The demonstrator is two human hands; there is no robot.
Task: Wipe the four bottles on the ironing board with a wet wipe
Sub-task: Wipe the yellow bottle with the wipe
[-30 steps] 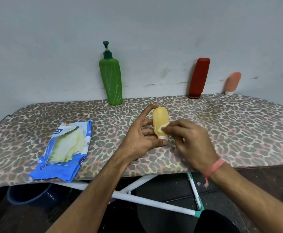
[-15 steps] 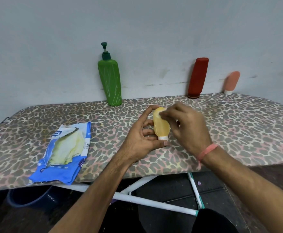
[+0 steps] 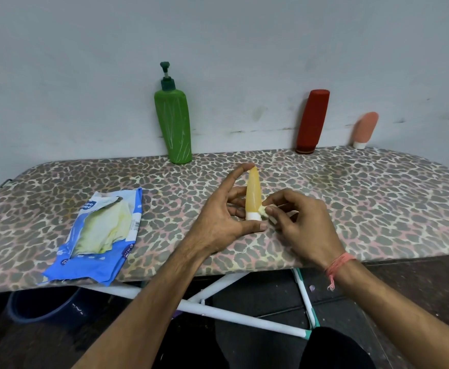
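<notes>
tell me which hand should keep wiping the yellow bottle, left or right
Right. The right hand already pinches the wet wipe against the yellow bottle near its white cap, while the left hand has its grip on the bottle's two ends, steadying it upright.

We see the yellow bottle [image 3: 253,194] upright, white cap down, with the wet wipe [image 3: 262,210] bunched against that cap. At its eleven o'clock stands the green pump bottle [image 3: 174,126]; at one o'clock the red bottle [image 3: 312,121] and pink bottle [image 3: 365,129] lean against the wall on the ironing board [image 3: 378,198].

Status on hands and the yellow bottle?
Left hand holds yellow bottle upright. Right hand pinches wipe at its white cap. Nothing in the way.
</notes>
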